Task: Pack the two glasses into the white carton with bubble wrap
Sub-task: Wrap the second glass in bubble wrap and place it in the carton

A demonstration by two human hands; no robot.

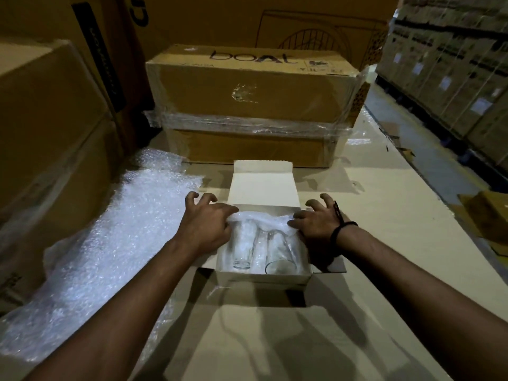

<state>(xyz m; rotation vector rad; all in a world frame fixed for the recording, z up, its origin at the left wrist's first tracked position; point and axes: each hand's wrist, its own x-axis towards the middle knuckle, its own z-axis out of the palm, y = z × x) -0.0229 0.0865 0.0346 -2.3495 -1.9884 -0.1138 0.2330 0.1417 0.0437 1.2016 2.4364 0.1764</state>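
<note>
The white carton [264, 279] lies open in front of me with its lid flap [263, 188] folded back. Two clear glasses lie on their sides inside it, one on the left [243, 248] and one on the right [279, 255]. A piece of bubble wrap [264, 220] covers their far ends. My left hand [207, 224] pinches the wrap's left edge with thumb and finger, the other fingers spread. My right hand [313, 224] pinches the wrap's right edge over the carton's side wall. A black band circles my right wrist.
A big sheet of bubble wrap [104, 243] spreads over the surface at the left. A brown shipping box [255, 89] wrapped in clear film stands just behind the carton. Tall brown boxes [46, 138] wall the left side. An aisle with stacked cartons [450, 78] runs along the right.
</note>
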